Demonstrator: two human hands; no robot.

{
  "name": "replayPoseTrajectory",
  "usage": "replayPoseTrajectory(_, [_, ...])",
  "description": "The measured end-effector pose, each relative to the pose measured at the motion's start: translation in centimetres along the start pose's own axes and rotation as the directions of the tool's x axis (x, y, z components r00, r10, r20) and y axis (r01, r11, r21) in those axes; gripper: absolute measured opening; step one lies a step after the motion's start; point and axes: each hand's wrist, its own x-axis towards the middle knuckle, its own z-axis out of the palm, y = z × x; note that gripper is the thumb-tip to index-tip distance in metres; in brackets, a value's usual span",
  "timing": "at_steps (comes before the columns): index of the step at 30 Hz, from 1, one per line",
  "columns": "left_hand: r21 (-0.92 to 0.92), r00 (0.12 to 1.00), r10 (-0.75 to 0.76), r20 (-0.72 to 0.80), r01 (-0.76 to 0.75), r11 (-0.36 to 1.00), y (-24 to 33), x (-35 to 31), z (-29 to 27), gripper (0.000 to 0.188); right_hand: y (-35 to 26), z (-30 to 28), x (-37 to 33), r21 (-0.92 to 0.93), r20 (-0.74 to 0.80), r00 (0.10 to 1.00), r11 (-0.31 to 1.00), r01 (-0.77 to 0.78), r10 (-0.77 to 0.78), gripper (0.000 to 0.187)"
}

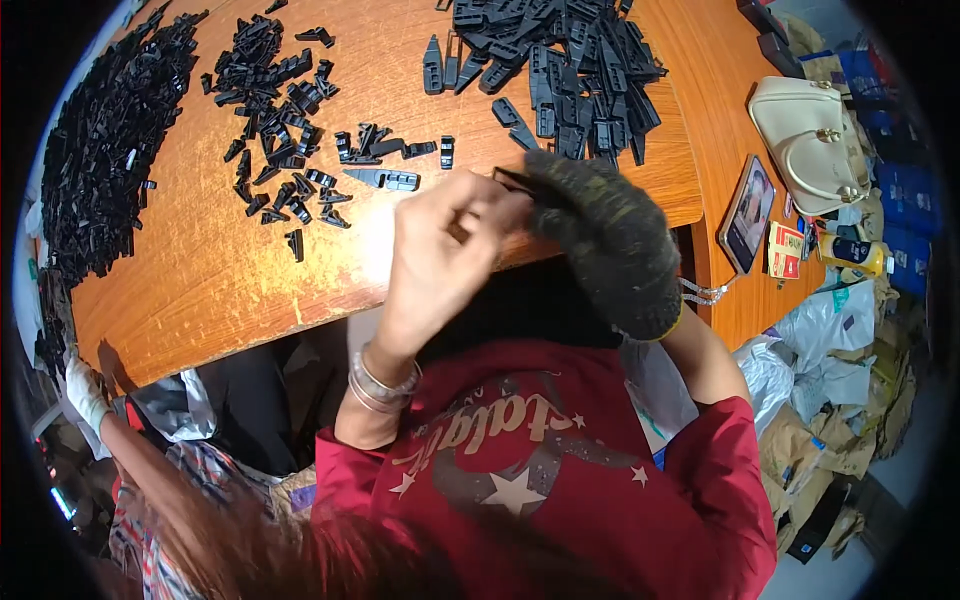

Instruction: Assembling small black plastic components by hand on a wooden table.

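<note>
Meeting over the near edge of the table (200, 310), the person's two hands crowd round a small dark piece (511, 181). L hand (447, 250), bare w/ bracelets, has its fingers bent in close to the thumb, tips at the piece; blur there, so can't tell if they grip it. R hand (610, 240), in a dark knit glove, has fingers curled nearly closed on the piece, one edge poking out (rest hidden by the glove).

Just beyond the R hand: pile of long tapered black pcs (575, 75). One lone tapered pc (385, 179) lies near the L hand, w/ scattered small black clips (285, 130) past it & a big black heap (120, 140) along the far L side.

On the R: phone (748, 215), cream handbag (808, 140), yellow bottle (852, 253), red-yellow packet (785, 250). Lower L, another person's white-gloved hand (87, 398) is by the table edge; hair partly blocks that person's arm.
</note>
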Motion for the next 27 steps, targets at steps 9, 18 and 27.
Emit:
replayPoseTrajectory(9, [0.707, 0.894, 0.375, 0.245, -0.43, 0.562, -1.3, 3.8, -3.1, 0.008, 0.5, -1.0, -0.7, -0.032, -0.118, 0.981, 0.987, -0.158, 0.153, 0.036])
replayPoseTrajectory(18, [0.617, 0.909, 0.3, 0.29, -0.417, 0.667, -1.7, 2.1, -2.2, 0.016, 0.7, -0.8, 1.5, -0.307, 0.154, 0.986, 0.952, -0.006, 0.056, 0.03])
replayPoseTrajectory(27, [0.592, 0.909, 0.313, 0.275, -0.417, 0.69, -2.0, 2.1, -2.4, 0.015, 0.8, -0.9, 3.1, -0.45, 0.308, 0.951, 0.879, 0.158, -0.013, 0.023])
